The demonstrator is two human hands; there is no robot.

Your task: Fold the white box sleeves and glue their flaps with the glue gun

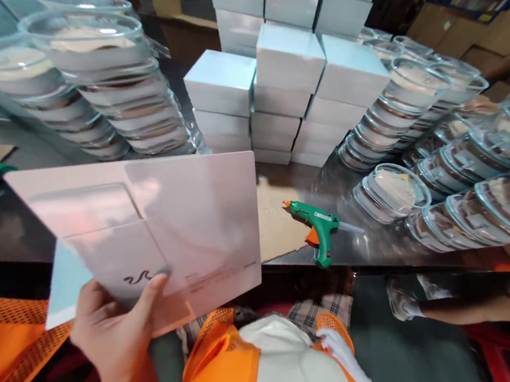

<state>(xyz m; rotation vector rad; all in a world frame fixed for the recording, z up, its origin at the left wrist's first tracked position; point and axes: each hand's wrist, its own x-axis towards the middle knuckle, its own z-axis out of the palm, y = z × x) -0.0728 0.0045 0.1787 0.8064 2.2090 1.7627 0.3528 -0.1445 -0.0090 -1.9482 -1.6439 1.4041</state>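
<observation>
My bare left hand [121, 323] grips a glossy white card sheet [207, 214] by its lower left part, thumb on the front face and fingers behind. A dark squiggle and some small lines of print mark the sheet. Behind its lower left corner shows a pale blue piece; whether it belongs to the same sheet I cannot tell. In a white glove, my right hand [340, 355] is low by my orange vest, and its fingers do not show clearly. A green glue gun [317, 224] with an orange nozzle and trigger lies on the table, right of the sheet.
Stacked white boxes [289, 60] stand at the back. Stacks of clear round containers [111, 78] rise at the left, with more containers [392, 192] at the right. Brown cardboard [280, 218] lies on the metal table [327, 180]. Another person's legs [468, 308] show at the right.
</observation>
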